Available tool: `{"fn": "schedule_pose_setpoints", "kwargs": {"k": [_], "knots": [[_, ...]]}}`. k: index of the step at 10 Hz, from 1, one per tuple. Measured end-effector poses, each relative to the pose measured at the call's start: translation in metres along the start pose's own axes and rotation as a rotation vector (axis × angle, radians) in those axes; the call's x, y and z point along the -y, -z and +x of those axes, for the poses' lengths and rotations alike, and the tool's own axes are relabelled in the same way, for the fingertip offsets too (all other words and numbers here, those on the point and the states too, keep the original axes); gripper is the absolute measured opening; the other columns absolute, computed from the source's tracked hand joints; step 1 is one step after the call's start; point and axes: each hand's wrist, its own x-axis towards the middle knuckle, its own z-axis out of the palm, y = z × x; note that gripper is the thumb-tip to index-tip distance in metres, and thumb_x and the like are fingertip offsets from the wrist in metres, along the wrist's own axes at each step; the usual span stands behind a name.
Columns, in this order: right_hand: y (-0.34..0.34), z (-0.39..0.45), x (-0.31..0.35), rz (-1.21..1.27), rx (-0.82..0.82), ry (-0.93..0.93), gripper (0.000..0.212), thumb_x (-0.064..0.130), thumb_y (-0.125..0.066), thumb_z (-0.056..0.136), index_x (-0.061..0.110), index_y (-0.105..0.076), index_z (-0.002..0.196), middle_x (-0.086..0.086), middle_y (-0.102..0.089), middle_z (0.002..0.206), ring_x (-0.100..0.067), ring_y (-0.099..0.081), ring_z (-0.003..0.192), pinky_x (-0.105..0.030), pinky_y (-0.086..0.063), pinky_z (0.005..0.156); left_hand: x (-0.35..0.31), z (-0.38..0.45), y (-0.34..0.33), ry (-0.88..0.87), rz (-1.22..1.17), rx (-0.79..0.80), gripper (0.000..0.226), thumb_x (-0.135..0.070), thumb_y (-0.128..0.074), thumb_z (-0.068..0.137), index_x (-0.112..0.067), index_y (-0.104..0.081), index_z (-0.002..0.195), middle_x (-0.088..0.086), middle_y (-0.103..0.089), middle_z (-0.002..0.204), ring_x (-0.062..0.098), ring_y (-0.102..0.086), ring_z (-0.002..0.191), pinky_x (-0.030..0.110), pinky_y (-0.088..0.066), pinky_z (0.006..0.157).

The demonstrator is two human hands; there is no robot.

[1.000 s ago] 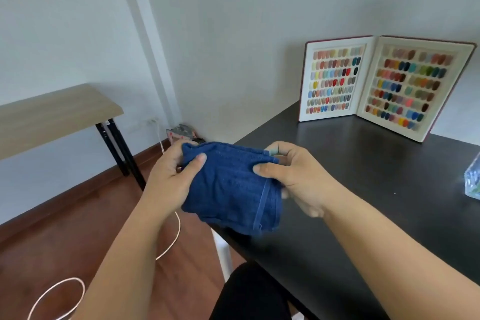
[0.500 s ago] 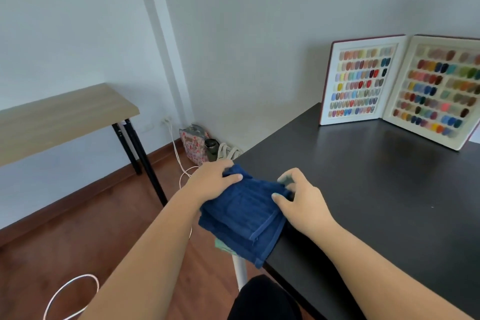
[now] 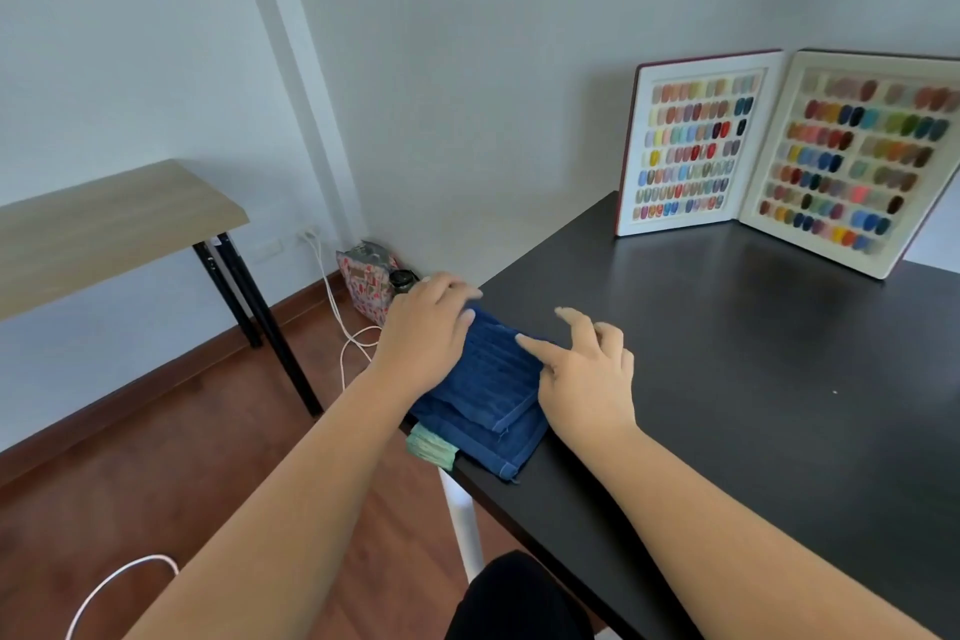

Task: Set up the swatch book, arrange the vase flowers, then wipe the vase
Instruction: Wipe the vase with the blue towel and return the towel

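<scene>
A folded dark blue cloth (image 3: 488, 403) lies on the near left corner of the black table (image 3: 727, 379), partly over a pale green cloth (image 3: 431, 447) that sticks out beneath it. My left hand (image 3: 426, 333) rests flat on the blue cloth's left side. My right hand (image 3: 587, 369) hovers at its right edge, fingers spread, with the index fingertip touching the cloth. The open swatch book (image 3: 779, 156) stands upright against the wall at the table's far end, showing rows of coloured nail samples. No vase or flowers are in view.
A light wooden table (image 3: 104, 224) with black legs stands to the left. On the floor by the wall sit a patterned bag (image 3: 366, 278) and a dark jar (image 3: 402, 278). A white cable (image 3: 337, 322) runs from a wall socket across the wooden floor.
The blue cloth went from held up in both hands to lying on the table corner. My right hand has let go and spread its fingers; my left hand lies on top.
</scene>
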Motion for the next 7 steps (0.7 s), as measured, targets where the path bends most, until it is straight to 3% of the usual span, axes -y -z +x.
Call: {"fn": "schedule_pose_setpoints", "kwargs": {"k": [1,2,3,5,7], "knots": [[0.0,-0.005,0.004,-0.04,0.067,0.154,0.043,0.021,-0.054,0.092,0.019,-0.055,0.135,-0.011,-0.036,0.153,-0.038,-0.032,0.135,-0.051,-0.029,0.107,-0.015,-0.018,-0.002,-0.013,0.053,0.206,0.041,-0.035,-0.036,0.101,-0.027,-0.048,0.139,-0.007,-0.045,0.146,0.019,-0.038,0.134,0.043,-0.027,0.109],[-0.007,-0.009,0.005,-0.096,0.311,0.126,0.059,0.045,-0.026,0.1,0.019,-0.019,0.152,-0.002,-0.013,0.161,-0.025,-0.01,0.146,-0.048,-0.012,0.115,-0.014,-0.025,-0.005,0.114,0.043,0.471,0.054,-0.046,-0.024,0.102,-0.028,-0.021,0.153,-0.01,-0.013,0.161,0.02,-0.008,0.147,0.049,-0.007,0.117],[-0.008,-0.011,0.003,-0.118,0.424,0.051,0.064,0.053,-0.014,0.098,0.022,-0.005,0.153,0.004,-0.002,0.162,-0.019,0.0,0.147,-0.055,-0.004,0.114,-0.011,-0.023,-0.003,0.15,0.009,0.585,0.059,-0.051,-0.021,0.101,-0.029,-0.008,0.154,-0.01,0.001,0.162,0.02,0.002,0.148,0.057,-0.003,0.115],[0.001,-0.013,0.007,-0.122,0.452,0.005,0.064,0.054,-0.013,0.098,0.023,0.001,0.153,0.006,0.005,0.162,-0.019,0.009,0.147,-0.066,0.007,0.108,-0.018,-0.024,0.002,0.161,-0.001,0.549,0.058,-0.048,-0.023,0.101,-0.028,-0.01,0.154,-0.008,-0.002,0.162,0.019,0.001,0.148,0.058,-0.001,0.115],[0.04,-0.03,-0.01,0.221,0.345,-0.232,0.062,0.044,-0.029,0.101,0.024,-0.001,0.153,0.011,0.005,0.162,-0.016,0.014,0.146,-0.063,0.01,0.108,-0.056,-0.036,0.014,0.069,-0.257,0.255,0.05,-0.039,-0.031,0.103,-0.031,-0.022,0.151,-0.012,-0.019,0.159,0.014,-0.003,0.148,0.047,0.001,0.116]]}}
